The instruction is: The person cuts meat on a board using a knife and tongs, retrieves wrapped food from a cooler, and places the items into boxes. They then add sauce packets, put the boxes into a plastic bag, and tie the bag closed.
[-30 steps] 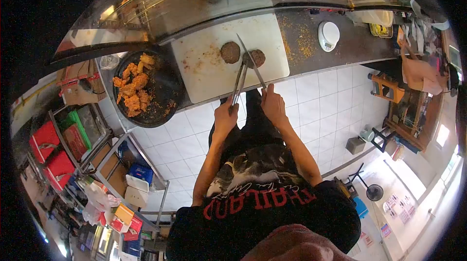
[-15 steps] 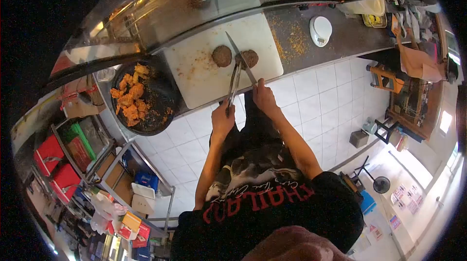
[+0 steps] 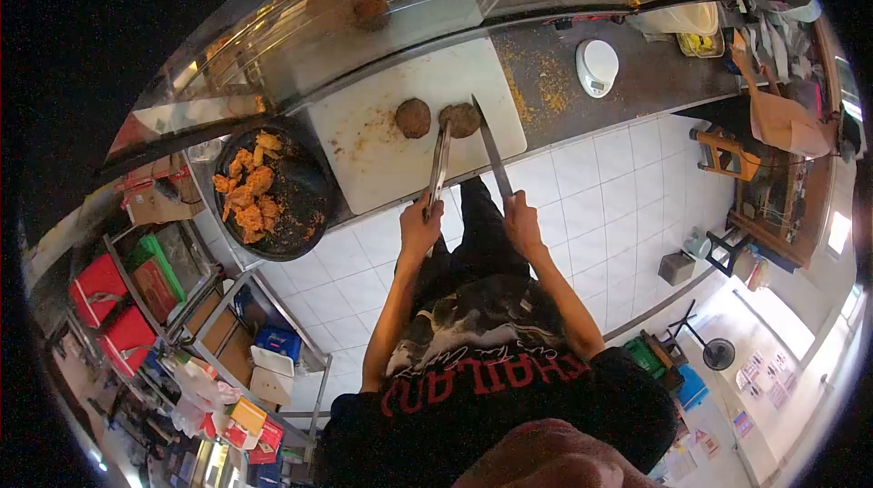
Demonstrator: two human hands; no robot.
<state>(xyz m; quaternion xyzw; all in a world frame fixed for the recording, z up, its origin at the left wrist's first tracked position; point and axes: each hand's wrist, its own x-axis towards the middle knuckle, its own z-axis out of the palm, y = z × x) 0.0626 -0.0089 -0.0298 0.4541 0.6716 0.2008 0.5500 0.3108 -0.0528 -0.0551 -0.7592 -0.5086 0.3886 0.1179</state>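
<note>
Two round brown patties lie side by side on a white cutting board (image 3: 364,160). My left hand (image 3: 420,226) is closed round metal tongs (image 3: 439,170), whose tips touch the right patty (image 3: 462,120). The left patty (image 3: 413,118) lies untouched beside it. In my right hand (image 3: 522,221) is a knife (image 3: 494,153); its blade points away from me, with the tip at the right patty's right edge. Whether the blade touches that patty cannot be made out. Brown crumbs are scattered over the board's left half.
A black round tray (image 3: 309,238) with fried pieces (image 3: 250,192) stands left of the board. Right of it are crumbs on the dark counter (image 3: 627,51) and a white scale (image 3: 597,68). A glass case runs along the back. Another person's arm (image 3: 755,70) shows at the far right.
The knife has moved off the right patty to its right side, and its blade has turned. My right hand has shifted right and nearer to me. The tongs stay at the right patty.
</note>
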